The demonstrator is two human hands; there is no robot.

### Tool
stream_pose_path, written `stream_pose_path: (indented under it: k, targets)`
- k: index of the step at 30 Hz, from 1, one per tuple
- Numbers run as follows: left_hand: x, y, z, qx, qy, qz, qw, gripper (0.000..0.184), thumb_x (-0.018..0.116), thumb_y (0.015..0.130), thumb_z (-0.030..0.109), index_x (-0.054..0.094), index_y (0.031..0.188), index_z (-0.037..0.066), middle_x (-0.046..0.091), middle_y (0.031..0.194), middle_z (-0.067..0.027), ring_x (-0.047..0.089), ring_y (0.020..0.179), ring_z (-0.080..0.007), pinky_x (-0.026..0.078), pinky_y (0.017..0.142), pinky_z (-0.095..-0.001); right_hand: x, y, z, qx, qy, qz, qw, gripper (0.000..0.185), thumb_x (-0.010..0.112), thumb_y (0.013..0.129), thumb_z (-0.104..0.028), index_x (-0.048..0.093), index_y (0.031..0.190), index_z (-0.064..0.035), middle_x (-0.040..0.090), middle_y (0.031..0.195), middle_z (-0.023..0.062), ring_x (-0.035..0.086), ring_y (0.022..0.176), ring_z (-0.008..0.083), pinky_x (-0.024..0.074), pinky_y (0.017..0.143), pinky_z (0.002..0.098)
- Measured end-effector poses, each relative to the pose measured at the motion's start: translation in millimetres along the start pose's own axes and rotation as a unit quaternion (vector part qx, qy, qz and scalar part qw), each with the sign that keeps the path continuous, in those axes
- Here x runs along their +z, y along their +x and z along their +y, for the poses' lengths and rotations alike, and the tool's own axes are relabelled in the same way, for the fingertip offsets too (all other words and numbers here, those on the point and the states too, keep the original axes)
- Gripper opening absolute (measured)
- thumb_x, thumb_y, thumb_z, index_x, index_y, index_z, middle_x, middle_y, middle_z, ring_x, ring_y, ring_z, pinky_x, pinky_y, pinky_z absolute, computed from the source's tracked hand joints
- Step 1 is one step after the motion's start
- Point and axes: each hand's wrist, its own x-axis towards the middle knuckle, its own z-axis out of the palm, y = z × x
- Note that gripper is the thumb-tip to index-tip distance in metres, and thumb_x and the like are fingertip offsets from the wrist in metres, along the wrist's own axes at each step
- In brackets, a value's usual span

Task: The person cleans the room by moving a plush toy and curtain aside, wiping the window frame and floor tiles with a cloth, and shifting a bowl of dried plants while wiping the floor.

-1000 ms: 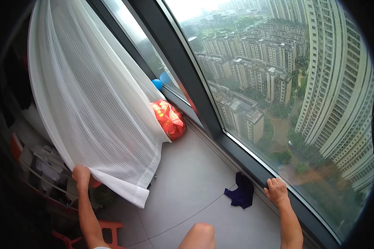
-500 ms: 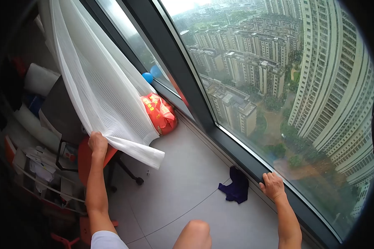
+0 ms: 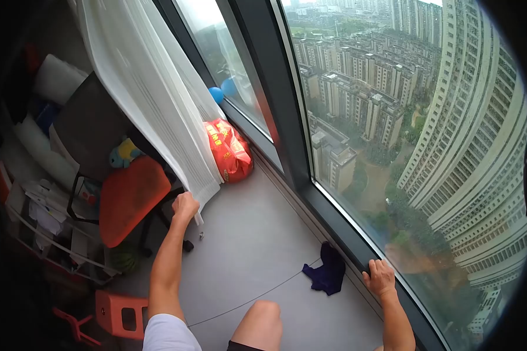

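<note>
Curtain (image 3: 152,99) partly across red bag (image 3: 232,153)

White curtain (image 3: 152,93), bunched, hanging slanted

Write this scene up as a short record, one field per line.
left hand: gripping the edge of the white curtain near its lower end
right hand: fingers resting on the dark window frame
white curtain: gathered, hanging beside the window
near curtain: red bag on the floor, blue ball by the glass
on floor: dark crumpled cloth, between the hands and close to the window frame
left side: chair with red seat, plush toy on it
outside: apartment buildings
</note>
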Motion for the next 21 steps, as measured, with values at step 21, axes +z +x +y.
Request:
stream_pose_path:
  k: [21]
  targets:
    - [195,282,144,-0.131,-0.251,0.040,0.958,0.100,0.079,0.071,0.061,0.040,0.137,-0.004,0.043,0.141,-0.0322,0.050,0.129,-0.0445,0.044,0.105,-0.0566,20,-2,7,0.008,-0.036,-0.065,0.997,0.051,0.076,0.072,-0.029,0.051,0.110,-0.0074,0.052,0.083,0.0098,0.054,0.075,0.0309,0.0447,0.061,0.0425]
